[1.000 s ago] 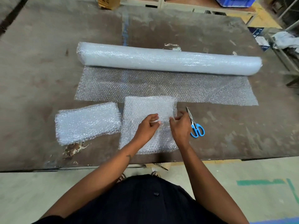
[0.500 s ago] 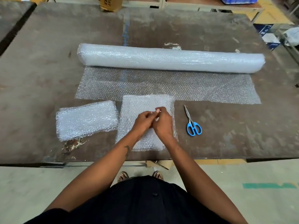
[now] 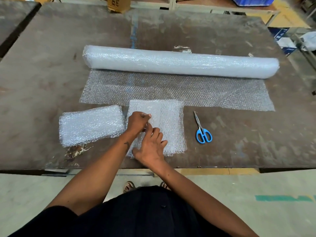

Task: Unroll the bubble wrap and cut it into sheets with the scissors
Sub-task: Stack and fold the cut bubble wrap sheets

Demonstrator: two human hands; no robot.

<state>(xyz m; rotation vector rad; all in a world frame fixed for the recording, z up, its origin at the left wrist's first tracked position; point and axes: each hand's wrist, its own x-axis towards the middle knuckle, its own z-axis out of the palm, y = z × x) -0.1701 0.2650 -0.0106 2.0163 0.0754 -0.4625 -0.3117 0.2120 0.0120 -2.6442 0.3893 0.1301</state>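
The long bubble wrap roll (image 3: 181,64) lies across the middle of the table, and its unrolled length (image 3: 196,93) is spread flat toward me. A cut sheet (image 3: 172,122) lies in front of that length. My left hand (image 3: 138,121) pinches the sheet near its left part with curled fingers. My right hand (image 3: 151,146) rests on the sheet just nearer to me, fingers spread and fairly straight. Blue-handled scissors (image 3: 202,132) lie shut on the table right of the sheet, and no hand touches them.
A stack of cut sheets (image 3: 90,124) sits left of my hands. The brown table (image 3: 51,74) has its near edge just below my wrists. A cardboard box (image 3: 118,4) stands at the far edge, with shelving and a blue crate behind it.
Both hands have moved left across the cut sheet. The right hand has separated from the left and come down onto the sheet nearer to me. The scissors and roll stay put.
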